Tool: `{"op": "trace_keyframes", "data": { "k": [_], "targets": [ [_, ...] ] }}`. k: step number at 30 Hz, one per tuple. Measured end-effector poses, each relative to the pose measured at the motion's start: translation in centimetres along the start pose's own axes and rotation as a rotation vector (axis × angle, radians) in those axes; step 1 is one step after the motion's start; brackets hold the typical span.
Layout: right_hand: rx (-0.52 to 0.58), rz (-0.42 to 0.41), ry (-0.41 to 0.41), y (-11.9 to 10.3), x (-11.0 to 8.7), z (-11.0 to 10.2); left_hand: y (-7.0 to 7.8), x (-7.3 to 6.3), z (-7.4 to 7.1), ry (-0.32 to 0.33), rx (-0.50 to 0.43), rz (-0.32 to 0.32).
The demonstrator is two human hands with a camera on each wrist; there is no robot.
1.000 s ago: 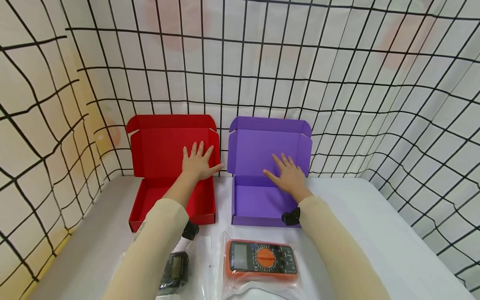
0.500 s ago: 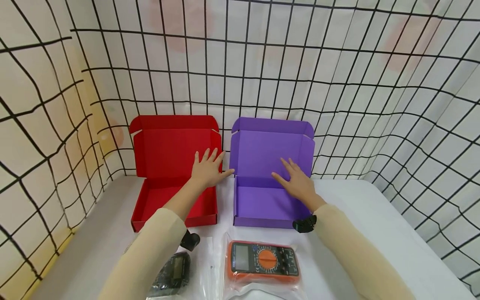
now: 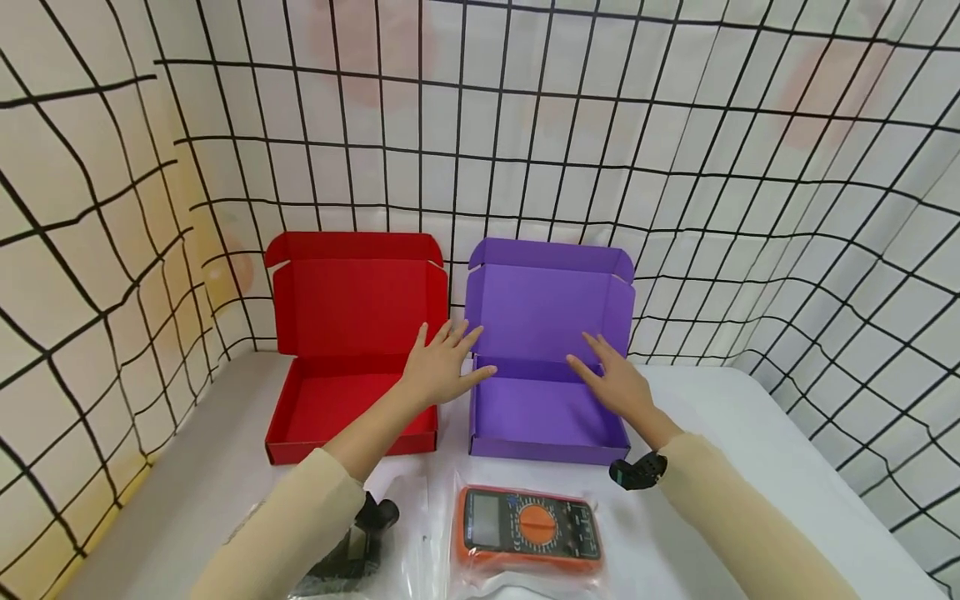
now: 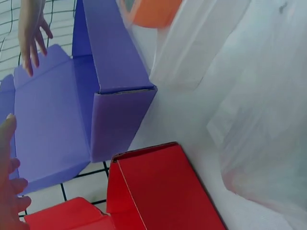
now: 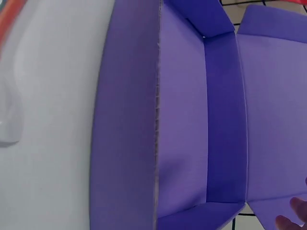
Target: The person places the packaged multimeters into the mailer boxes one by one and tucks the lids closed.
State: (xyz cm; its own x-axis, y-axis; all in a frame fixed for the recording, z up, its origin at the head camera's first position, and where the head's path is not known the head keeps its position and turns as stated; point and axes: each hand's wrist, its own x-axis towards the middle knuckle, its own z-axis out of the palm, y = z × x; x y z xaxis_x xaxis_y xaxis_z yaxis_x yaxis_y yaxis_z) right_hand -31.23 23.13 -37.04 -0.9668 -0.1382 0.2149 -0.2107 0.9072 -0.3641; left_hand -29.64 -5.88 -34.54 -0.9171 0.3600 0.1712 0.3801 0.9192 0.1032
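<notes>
An open red cardboard box (image 3: 330, 400) stands on the left with its lid raised. To its right, an open purple cardboard box (image 3: 547, 408) also has its lid up. My left hand (image 3: 438, 375) hovers with spread fingers over the gap between the boxes, holding nothing. My right hand (image 3: 618, 387) is above the right part of the purple box, fingers extended; only its fingertips (image 5: 292, 215) show in the right wrist view. Nearer lies an orange and black multimeter (image 3: 536, 527) in a clear plastic bag. A dark device with a small display (image 3: 341, 562), bagged too, is partly hidden by my left forearm.
Both boxes rest on a white table (image 3: 720, 417). A black wire grid (image 3: 547, 158) with white cloth behind it rises at the back and both sides. The box lids stand close to the back grid.
Both hands have drawn back toward me and shifted right, the left one from before the red lid to the gap between the boxes. The camera view has shifted slightly.
</notes>
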Motion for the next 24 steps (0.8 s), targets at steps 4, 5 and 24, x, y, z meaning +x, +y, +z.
{"op": "trace_keyframes", "data": {
  "k": [4,5,24],
  "targets": [
    [0.024,0.006,0.013,0.0,-0.5,-0.1,0.5,-0.4,-0.3,0.047,-0.008,0.023],
    [0.031,0.005,0.017,0.0,-0.6,-0.1,0.5,-0.5,-0.3,0.052,-0.008,0.026],
    [0.084,0.046,0.095,1.8,-2.3,0.6,2.0,-2.9,-0.6,0.065,-0.001,0.115]
  ]
}}
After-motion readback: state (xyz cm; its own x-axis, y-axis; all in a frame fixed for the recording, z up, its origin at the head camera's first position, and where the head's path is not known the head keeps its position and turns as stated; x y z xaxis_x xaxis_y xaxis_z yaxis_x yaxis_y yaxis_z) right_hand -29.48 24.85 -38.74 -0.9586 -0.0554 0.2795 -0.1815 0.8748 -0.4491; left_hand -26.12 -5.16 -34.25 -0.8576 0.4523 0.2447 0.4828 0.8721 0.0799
